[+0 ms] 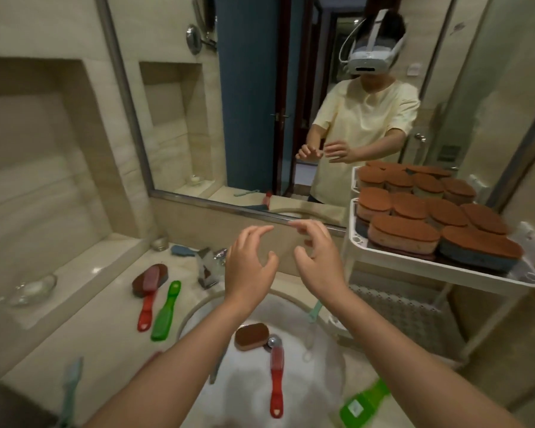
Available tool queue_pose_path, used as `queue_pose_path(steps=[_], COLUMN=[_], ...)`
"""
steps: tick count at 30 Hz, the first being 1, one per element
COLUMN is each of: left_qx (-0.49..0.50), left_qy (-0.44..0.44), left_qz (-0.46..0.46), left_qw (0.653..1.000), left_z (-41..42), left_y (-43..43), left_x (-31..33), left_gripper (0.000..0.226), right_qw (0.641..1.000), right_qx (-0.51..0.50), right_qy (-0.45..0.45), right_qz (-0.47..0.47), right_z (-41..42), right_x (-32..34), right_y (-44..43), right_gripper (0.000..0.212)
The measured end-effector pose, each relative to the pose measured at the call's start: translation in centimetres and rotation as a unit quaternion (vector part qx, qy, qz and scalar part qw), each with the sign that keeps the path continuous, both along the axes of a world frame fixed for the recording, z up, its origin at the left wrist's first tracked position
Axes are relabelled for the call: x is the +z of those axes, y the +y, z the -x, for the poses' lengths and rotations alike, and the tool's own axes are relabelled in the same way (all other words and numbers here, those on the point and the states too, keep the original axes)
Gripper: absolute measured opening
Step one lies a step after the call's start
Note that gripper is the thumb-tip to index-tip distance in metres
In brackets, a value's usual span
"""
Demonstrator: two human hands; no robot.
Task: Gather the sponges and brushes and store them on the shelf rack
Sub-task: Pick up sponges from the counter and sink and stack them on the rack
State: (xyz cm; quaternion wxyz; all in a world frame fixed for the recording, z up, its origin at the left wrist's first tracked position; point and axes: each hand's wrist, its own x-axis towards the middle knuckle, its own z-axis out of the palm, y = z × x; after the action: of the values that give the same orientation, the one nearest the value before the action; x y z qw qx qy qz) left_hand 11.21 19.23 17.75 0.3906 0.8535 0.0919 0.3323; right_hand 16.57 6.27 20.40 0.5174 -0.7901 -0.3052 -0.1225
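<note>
Sponges: most sit on the shelf rack (357, 239) at right, brown-topped sponges (403, 234) packed in at least two layers on its top tier; lower perforated tier (399, 307) visible beneath. One loose sponge (251, 336) lies in the sink basin (322, 381), touching the drain plug (273, 341). Another sponge (142, 282) is on the counter left of the sink, with a red brush (147, 301) lying across it. Green brush (166, 310) just beside that, parallel. Second red brush (276, 381) in the basin, head near the drain. Mint brush (311, 322) rests on the basin's right rim. Second green brush (365, 403) at the near right edge, blurred. Pale blue brush (70, 393) at near left, blue one (183, 251) at the back by the faucet (209, 267). Left hand (249, 267) and right hand (317, 264) hover over the faucet area, close together, fingers loosely curved, both empty, touching nothing. Glass dish (33, 288) on the left ledge. Mirror (173, 118) behind reflects the same pose.
</note>
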Motion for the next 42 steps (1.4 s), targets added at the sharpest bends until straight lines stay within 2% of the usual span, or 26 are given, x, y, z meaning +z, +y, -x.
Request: queue_pose_path(steps=[13,20,27,32,37,42], left_qx=[0.126,0.164,0.151,0.130,0.096,0.087], left_qy=[0.081,0.128,0.216,0.278,0.336,0.372], left_qz=[0.050,0.059,0.096,0.102,0.125,0.141], left_qw=[0.987,0.976,0.960,0.946,0.928,0.913], left_z=[4.0,5.2,4.5,3.0,0.5,-1.8], left_y=[16.6,24.9,32.4,36.0,38.5,39.9], left_x=[-6.1,-9.3,-13.1,-15.3,-17.5,-19.6], left_gripper=[0.045,0.042,0.045,0.049,0.053,0.054], right_qw=[0.984,0.967,0.942,0.919,0.877,0.842], right_qx=[0.113,0.132,0.127,0.111,0.089,0.081], right_qy=[0.123,0.189,0.271,0.354,0.443,0.501], right_qz=[0.067,0.110,0.149,0.135,0.162,0.181], right_z=[0.7,0.3,-0.8,-1.8,-3.5,-4.8], right_x=[-6.1,-9.8,-13.5,-15.2,-16.7,-18.3], right_y=[16.8,25.2,32.9,36.2,38.4,40.0], right_gripper=[0.033,0.038,0.038,0.024,0.051,0.059])
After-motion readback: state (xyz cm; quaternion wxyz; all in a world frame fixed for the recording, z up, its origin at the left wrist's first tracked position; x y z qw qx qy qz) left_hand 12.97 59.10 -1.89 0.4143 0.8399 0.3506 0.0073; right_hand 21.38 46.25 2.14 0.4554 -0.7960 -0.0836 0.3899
